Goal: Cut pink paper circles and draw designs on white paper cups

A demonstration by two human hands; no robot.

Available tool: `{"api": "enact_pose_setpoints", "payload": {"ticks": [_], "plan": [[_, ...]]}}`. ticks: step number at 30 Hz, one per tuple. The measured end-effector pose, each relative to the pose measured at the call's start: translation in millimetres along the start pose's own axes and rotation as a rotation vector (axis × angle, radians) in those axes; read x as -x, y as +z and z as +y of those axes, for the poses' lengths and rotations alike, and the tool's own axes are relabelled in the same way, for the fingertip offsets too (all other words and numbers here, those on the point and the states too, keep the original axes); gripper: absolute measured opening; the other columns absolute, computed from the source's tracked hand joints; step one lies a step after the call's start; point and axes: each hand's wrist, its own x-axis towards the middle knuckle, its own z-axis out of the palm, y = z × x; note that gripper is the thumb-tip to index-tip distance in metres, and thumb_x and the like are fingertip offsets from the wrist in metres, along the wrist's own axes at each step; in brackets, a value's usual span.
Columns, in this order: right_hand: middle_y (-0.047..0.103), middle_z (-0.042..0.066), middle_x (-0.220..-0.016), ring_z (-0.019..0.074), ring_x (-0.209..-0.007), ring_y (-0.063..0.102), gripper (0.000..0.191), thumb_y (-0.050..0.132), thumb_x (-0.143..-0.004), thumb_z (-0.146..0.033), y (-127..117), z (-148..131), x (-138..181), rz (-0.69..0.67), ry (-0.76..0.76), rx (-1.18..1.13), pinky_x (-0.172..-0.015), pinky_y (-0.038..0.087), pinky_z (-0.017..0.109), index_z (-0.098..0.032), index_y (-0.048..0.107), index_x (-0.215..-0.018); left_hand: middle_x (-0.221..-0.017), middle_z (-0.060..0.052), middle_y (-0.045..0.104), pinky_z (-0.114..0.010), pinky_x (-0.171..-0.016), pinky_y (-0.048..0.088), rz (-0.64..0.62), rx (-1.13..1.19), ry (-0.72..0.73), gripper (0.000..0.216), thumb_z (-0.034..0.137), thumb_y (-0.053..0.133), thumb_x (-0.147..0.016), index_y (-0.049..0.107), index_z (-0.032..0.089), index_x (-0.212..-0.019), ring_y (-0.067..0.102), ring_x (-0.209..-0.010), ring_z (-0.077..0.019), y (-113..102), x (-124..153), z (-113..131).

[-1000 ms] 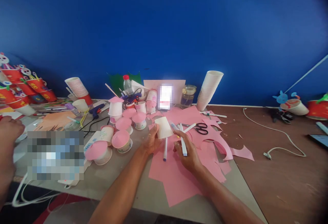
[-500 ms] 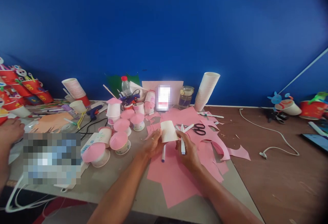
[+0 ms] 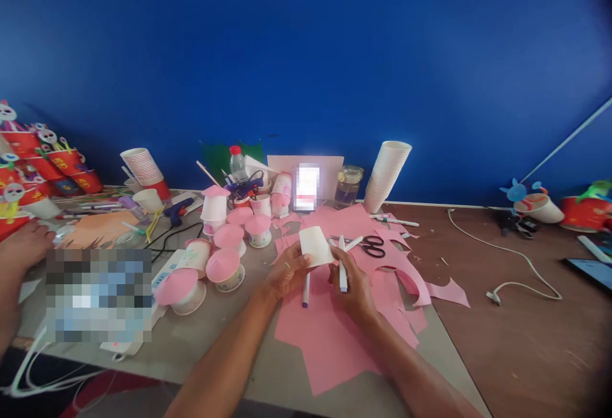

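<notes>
My left hand (image 3: 287, 273) is closed around a white paper cup (image 3: 315, 246) held on its side above the pink paper sheets (image 3: 329, 335). A marker with a dark tip (image 3: 305, 289) hangs down from the same hand. My right hand (image 3: 351, 281) grips a white marker (image 3: 342, 265), its tip pointing up beside the cup's rim. Both hands hover over the middle of the table, close together.
Pink-topped cups (image 3: 224, 268) cluster left of my hands. Black scissors (image 3: 371, 246), a tall white cup stack (image 3: 386, 174), a bottle (image 3: 236, 163), a jar (image 3: 348, 183), a glue gun (image 3: 176, 209) and a white cable (image 3: 507, 259) lie around. Another person's hand (image 3: 21, 249) rests far left.
The cup has turned slightly in my left hand and my right hand brought the marker closer to it. The view shifted a little; the other person's hand edged right.
</notes>
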Motion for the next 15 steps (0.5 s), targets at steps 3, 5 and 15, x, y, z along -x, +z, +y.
{"api": "enact_pose_setpoints", "payload": {"ticks": [3, 5, 15], "plan": [[0.069, 0.010, -0.097, 0.0182, -0.066, 0.065, 0.030, 0.042, -0.092, -0.025, -1.4, -1.8, -1.4, 0.030, 0.000, -0.008, -0.062, 0.054, 0.032, -0.020, 0.051, -0.121, -0.108, -0.013, 0.067, -0.043, -0.097, 0.043, 0.008, -0.013, 0.025, 0.045, 0.026, 0.080, -0.068, 0.064, 0.014, -0.108, 0.058, -0.111, -0.0305, -2.7, -1.5, 0.3], [0.068, 0.010, -0.100, 0.0153, -0.059, 0.062, 0.031, 0.041, -0.093, -0.024, -2.0, -3.9, -2.0, 0.057, 0.019, -0.034, -0.058, 0.053, 0.031, -0.020, 0.048, -0.122, -0.109, -0.013, 0.067, -0.043, -0.099, 0.041, 0.015, -0.023, 0.046, 0.049, 0.026, 0.080, -0.068, 0.062, 0.015, -0.112, 0.058, -0.111, -0.0305, -4.8, -2.5, -0.4], [0.066, 0.009, -0.101, 0.0110, -0.052, 0.058, 0.034, 0.042, -0.093, -0.024, -2.3, -2.4, 0.0, 0.109, -0.005, -0.172, -0.051, 0.052, 0.027, -0.023, 0.039, -0.127, -0.105, -0.008, 0.068, -0.041, -0.095, 0.043, 0.060, -0.025, 0.086, 0.050, 0.026, 0.079, -0.069, 0.060, 0.020, -0.114, 0.059, -0.109, -0.0286, -8.9, -3.8, -1.1]]}}
